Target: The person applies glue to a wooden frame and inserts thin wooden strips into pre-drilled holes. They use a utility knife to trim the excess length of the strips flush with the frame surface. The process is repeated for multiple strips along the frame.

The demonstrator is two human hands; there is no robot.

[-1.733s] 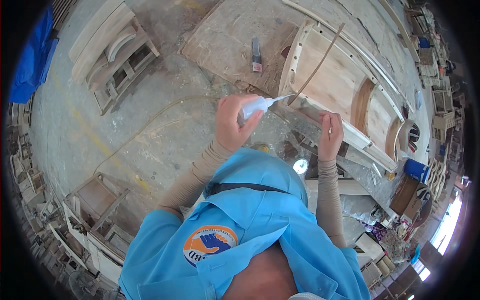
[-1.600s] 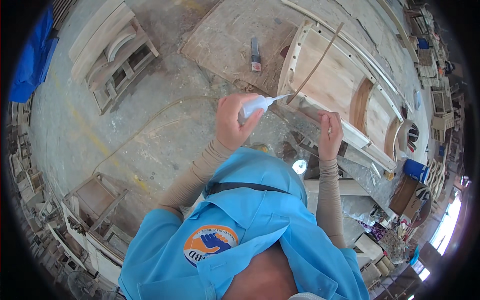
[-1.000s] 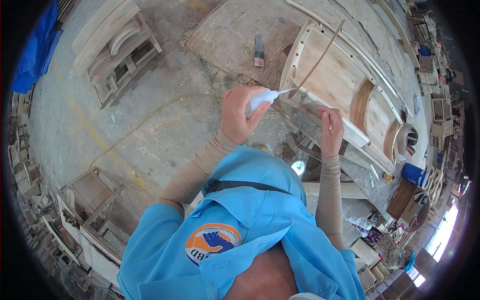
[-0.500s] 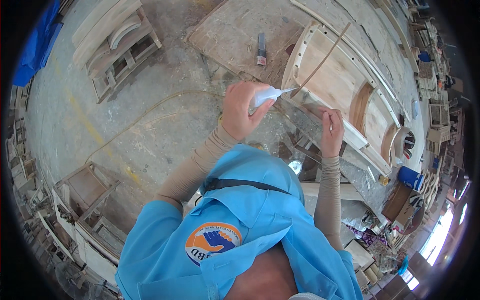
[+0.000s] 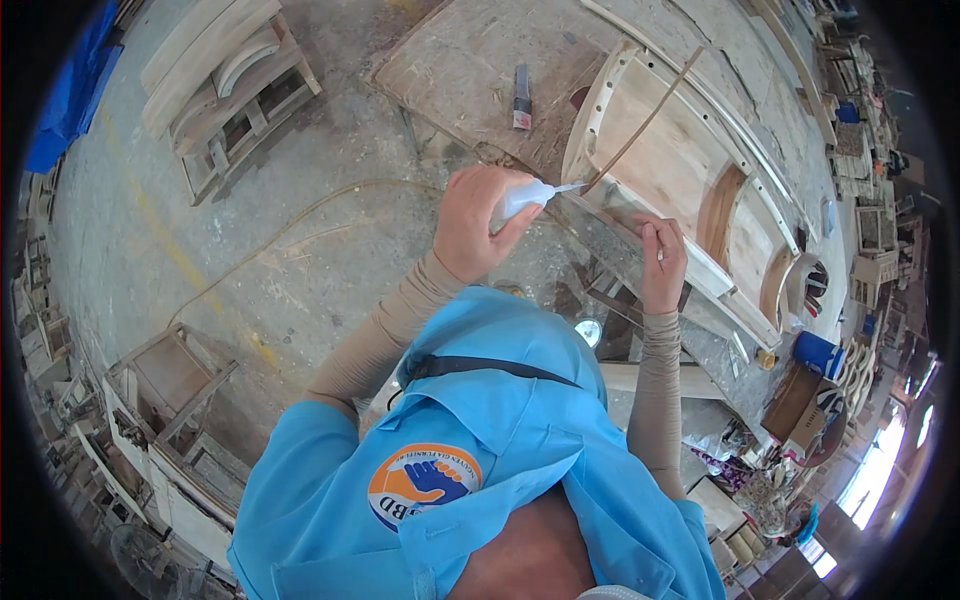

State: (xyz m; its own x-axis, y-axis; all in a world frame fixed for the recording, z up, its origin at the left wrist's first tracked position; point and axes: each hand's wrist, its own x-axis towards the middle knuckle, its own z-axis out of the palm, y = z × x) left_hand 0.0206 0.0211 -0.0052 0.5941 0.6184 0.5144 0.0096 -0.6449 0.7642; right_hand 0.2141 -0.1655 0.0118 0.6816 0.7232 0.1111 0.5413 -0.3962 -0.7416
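My left hand (image 5: 472,222) is wrapped round a white squeeze bottle (image 5: 522,197), its thin nozzle pointing right. The nozzle tip sits beside the lower end of a thin brown wooden strip (image 5: 645,118); whether they touch I cannot tell. That strip slants across a curved pale wooden furniture panel (image 5: 665,135) with holes along its edging. By the panel's near edge, my right hand (image 5: 662,265) has its fingers pinched together. A small pale bit shows between them, too small to name.
A dark hand-sized block-like object (image 5: 522,98) lies on a worn board (image 5: 470,60) beyond my hands. Wooden furniture frames (image 5: 235,100) stand at far left, another frame (image 5: 175,375) at near left. A hose (image 5: 290,235) crosses the floor. A blue container (image 5: 818,354) stands at right.
My left hand and the bottle have shifted slightly left, drawing the nozzle back a little from the strip's end. My right hand stays nearly in place.
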